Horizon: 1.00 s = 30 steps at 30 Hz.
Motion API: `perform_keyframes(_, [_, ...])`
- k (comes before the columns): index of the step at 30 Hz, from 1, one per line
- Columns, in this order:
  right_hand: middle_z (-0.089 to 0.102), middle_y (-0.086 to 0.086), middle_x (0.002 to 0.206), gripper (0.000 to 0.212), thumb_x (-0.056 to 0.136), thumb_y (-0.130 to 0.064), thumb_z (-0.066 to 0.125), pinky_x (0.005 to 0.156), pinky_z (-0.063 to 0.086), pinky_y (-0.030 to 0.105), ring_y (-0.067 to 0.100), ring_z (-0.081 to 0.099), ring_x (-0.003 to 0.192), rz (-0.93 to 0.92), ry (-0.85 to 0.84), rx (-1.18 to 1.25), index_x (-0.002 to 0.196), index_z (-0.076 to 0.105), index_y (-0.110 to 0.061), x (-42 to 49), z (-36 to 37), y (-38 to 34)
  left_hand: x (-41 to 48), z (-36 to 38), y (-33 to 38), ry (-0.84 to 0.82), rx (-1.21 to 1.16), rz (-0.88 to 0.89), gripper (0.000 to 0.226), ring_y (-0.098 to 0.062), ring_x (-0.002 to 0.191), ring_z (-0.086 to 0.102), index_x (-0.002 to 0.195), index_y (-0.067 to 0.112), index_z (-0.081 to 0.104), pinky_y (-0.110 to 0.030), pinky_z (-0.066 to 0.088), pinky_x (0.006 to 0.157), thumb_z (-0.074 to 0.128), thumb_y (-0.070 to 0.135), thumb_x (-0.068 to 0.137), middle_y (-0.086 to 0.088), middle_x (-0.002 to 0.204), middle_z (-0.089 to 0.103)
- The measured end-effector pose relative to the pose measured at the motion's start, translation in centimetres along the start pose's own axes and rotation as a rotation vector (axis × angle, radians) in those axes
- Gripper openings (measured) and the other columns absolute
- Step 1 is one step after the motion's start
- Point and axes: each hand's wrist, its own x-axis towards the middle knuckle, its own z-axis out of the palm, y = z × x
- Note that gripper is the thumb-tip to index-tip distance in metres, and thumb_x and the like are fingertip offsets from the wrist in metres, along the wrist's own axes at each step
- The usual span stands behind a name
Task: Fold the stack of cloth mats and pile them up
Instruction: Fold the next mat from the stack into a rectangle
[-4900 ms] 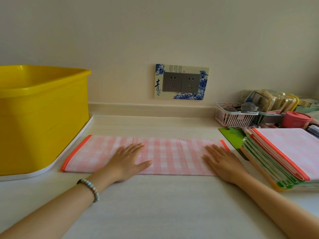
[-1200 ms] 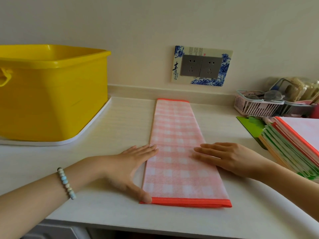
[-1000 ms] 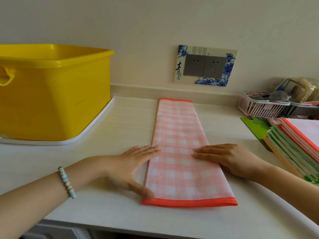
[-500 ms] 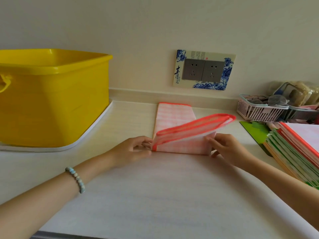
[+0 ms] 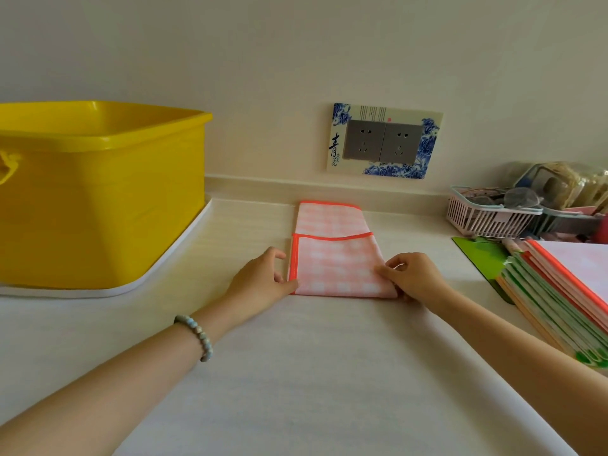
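Note:
A pink checked cloth mat [image 5: 335, 261] with orange trim lies lengthwise on the pale counter [image 5: 296, 373], its far end close to the wall. Its near part is folded over onto the far part, and the orange edge runs across the middle. My left hand [image 5: 263, 281] pinches the near-left corner of the fold, thumb on the cloth. My right hand [image 5: 414, 278] pinches the near-right corner. A stack of flat mats [image 5: 556, 291], pink on top and green and orange below, sits at the right edge.
A large yellow tub [image 5: 98, 199] stands on a white tray [image 5: 158, 278] at the left. A decorated double socket [image 5: 383, 141] is on the wall. At the back right sit a pink basket [image 5: 487, 218], other clutter and a green board [image 5: 477, 255].
The mat was turned from crosswise to lengthwise. Both hands then lifted its near end and laid it over the far part, so the mat is now shorter.

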Motion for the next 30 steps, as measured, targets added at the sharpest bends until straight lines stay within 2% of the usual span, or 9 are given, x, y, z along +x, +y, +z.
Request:
perform_keyframes(2, [0.062, 0.0, 0.064, 0.022, 0.082, -0.035, 0.071, 0.036, 0.04, 0.019, 0.016, 0.051, 0.039, 0.004, 0.0, -0.025, 0.08, 0.065, -0.014, 0.2, 0.1, 0.0, -0.4, -0.1, 0.5, 0.047, 0.168, 0.115, 0.045, -0.013, 0.082, 0.055, 0.122, 0.025, 0.052, -0.027, 0.042, 0.069, 0.069, 0.03, 0.08, 0.009, 0.085, 0.054])
perform_keyframes(4, [0.062, 0.001, 0.064, 0.023, 0.08, -0.036, 0.072, 0.038, 0.043, 0.02, 0.016, 0.052, 0.039, 0.012, -0.002, -0.044, 0.078, 0.064, -0.013, 0.4, 0.2, 0.0, -1.0, -0.2, 1.2, 0.04, 0.223, 0.314, 0.039, -0.013, 0.104, 0.053, 0.125, 0.028, 0.056, -0.027, 0.043, 0.085, 0.063, 0.026, 0.087, 0.007, 0.107, 0.056])
perform_keyframes(7, [0.063, 0.003, 0.069, 0.025, 0.08, -0.036, 0.072, 0.044, 0.046, 0.024, 0.018, 0.054, 0.044, 0.02, 0.004, -0.074, 0.082, 0.062, -0.013, 0.5, 0.2, -0.2, -2.0, 0.3, 1.9, -0.199, 0.298, 0.545, 0.04, -0.008, 0.134, 0.033, 0.136, 0.031, 0.049, -0.026, 0.024, 0.111, 0.044, 0.04, 0.097, 0.01, 0.143, 0.044])
perform_keyframes(9, [0.064, 0.004, 0.082, 0.031, 0.081, -0.037, 0.069, 0.053, 0.046, 0.028, 0.02, 0.057, 0.058, 0.014, 0.041, -0.096, 0.094, 0.057, -0.012, 0.0, 0.2, -0.3, -2.5, 0.8, 1.8, -0.363, 0.43, 0.532, 0.054, -0.005, 0.143, 0.01, 0.146, 0.034, 0.03, -0.028, 0.005, 0.117, 0.027, 0.054, 0.096, 0.015, 0.155, 0.021])
perform_keyframes(13, [0.057, 0.001, 0.121, 0.039, 0.09, -0.036, 0.057, 0.082, 0.044, 0.032, 0.022, 0.057, 0.103, -0.305, 0.128, -0.304, 0.123, 0.05, -0.017, -2.8, 0.7, -0.4, -2.9, 0.9, 1.6, -0.431, 0.439, 0.46, 0.055, -0.001, 0.143, -0.002, 0.148, 0.039, 0.018, -0.027, -0.004, 0.117, 0.02, 0.057, 0.096, 0.02, 0.156, 0.008])
perform_keyframes(16, [0.037, -0.007, 0.148, 0.047, 0.097, -0.037, 0.043, 0.111, 0.02, 0.025, 0.012, 0.032, 0.138, -0.55, -0.1, -0.425, 0.141, 0.04, -0.022, -5.6, 1.3, -0.5, -2.9, 1.0, 1.6, -0.441, 0.397, 0.444, 0.053, -0.001, 0.143, -0.001, 0.148, 0.04, 0.019, -0.022, -0.005, 0.115, 0.023, 0.056, 0.097, 0.02, 0.156, 0.009])
perform_keyframes(18, [0.02, -0.02, 0.152, 0.051, 0.097, -0.047, 0.027, 0.116, 0.001, 0.02, -0.002, 0.01, 0.142, -0.6, -0.259, -0.474, 0.146, 0.027, -0.034, -7.0, 1.6, -0.3, -3.0, 1.0, 1.5, -0.44, 0.384, 0.452, 0.055, -0.001, 0.143, -0.001, 0.148, 0.04, 0.017, -0.02, -0.004, 0.114, 0.023, 0.056, 0.097, 0.021, 0.156, 0.01])
perform_keyframes(20, [0.009, -0.025, 0.152, 0.056, 0.094, -0.053, 0.017, 0.114, -0.008, 0.018, -0.009, -0.003, 0.14, -0.598, -0.35, -0.492, 0.148, 0.016, -0.039, -7.8, 1.7, 0.0, -3.0, 1.1, 1.5, -0.437, 0.369, 0.46, 0.055, 0.001, 0.143, -0.002, 0.148, 0.041, 0.016, -0.019, -0.004, 0.113, 0.025, 0.056, 0.096, 0.023, 0.155, 0.01])
perform_keyframes(30, [0.006, -0.029, 0.152, 0.064, 0.086, -0.062, 0.006, 0.114, -0.006, 0.017, -0.014, -0.003, 0.137, -0.598, -0.414, -0.55, 0.147, 0.012, -0.043, -7.4, 0.3, 0.9, -3.5, 0.8, 1.6, -0.446, 0.394, 0.457, 0.053, 0.01, 0.137, -0.009, 0.147, 0.046, 0.014, -0.012, -0.011, 0.106, 0.026, 0.057, 0.096, 0.021, 0.156, 0.005])
